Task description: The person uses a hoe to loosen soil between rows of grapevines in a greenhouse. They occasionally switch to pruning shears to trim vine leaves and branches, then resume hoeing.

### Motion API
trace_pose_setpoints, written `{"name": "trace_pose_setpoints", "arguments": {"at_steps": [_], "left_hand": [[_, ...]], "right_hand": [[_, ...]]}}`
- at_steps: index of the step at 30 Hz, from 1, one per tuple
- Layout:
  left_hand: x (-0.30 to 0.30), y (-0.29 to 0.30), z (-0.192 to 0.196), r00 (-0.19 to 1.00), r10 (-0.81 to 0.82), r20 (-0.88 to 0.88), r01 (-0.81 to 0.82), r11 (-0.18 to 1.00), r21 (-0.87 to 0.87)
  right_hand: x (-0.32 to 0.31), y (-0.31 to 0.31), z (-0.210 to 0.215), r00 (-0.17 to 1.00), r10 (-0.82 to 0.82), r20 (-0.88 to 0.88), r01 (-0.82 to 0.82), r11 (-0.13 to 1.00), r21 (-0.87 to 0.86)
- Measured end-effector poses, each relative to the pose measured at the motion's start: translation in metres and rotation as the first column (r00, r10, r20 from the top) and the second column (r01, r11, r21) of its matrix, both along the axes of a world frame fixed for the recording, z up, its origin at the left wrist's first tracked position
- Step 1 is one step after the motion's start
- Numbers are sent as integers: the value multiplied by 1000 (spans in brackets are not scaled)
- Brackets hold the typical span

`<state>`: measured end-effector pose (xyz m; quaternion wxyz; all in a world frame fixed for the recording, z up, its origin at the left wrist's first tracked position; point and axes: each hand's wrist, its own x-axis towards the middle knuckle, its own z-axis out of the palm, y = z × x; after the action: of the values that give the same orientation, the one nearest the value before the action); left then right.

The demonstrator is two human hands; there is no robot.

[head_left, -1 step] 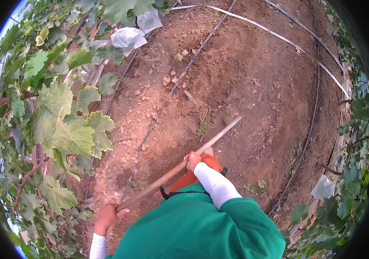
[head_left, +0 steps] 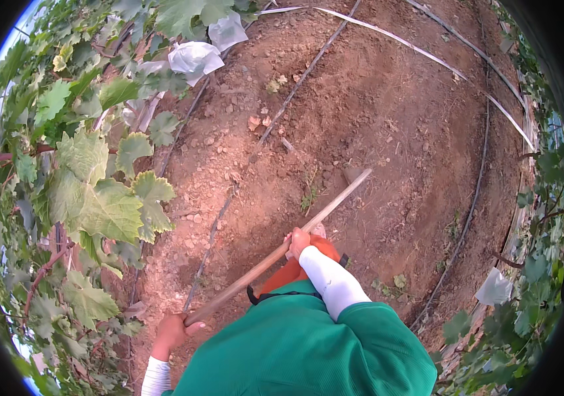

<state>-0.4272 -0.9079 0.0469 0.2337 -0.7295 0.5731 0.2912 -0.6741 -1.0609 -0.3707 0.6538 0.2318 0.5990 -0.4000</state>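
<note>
A hoe [head_left: 249,276] with a long wooden handle runs slantwise from lower left to upper right before my body. My left hand [head_left: 172,333] is closed around the near end of its handle. Farther up the shaft, my right hand [head_left: 298,241] grips it in front of my orange-clad leg [head_left: 282,277]. At the far end a dull blade [head_left: 353,174] shows just above the reddish-brown soil [head_left: 414,191] or touching it; I cannot tell which. Below that end, small green weeds [head_left: 310,191] stand beside the handle.
Leafy grapevines [head_left: 94,198] with white paper bags [head_left: 196,58] crowd the left side. More vines [head_left: 542,264] line the right, with another white bag [head_left: 494,288]. Dark drip hoses [head_left: 295,89] run along the ground, and a white strap [head_left: 401,43] crosses the far soil.
The hoe has shifted slightly up and to the right at its far end. My left hand has moved a little to the right, and my right hand slightly upward, both still gripping.
</note>
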Motion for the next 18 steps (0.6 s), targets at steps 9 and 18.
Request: {"name": "trace_pose_setpoints", "arguments": {"at_steps": [9,18], "left_hand": [[-151,-90,-161,805,286,-520,-300,952,59],[-111,-122,-88,921,194,-339,-155,978,139]], "right_hand": [[-144,-225,31,853,142,-502,-286,932,-223],[-81,-172,-55,746,481,-461,-557,830,-37]]}}
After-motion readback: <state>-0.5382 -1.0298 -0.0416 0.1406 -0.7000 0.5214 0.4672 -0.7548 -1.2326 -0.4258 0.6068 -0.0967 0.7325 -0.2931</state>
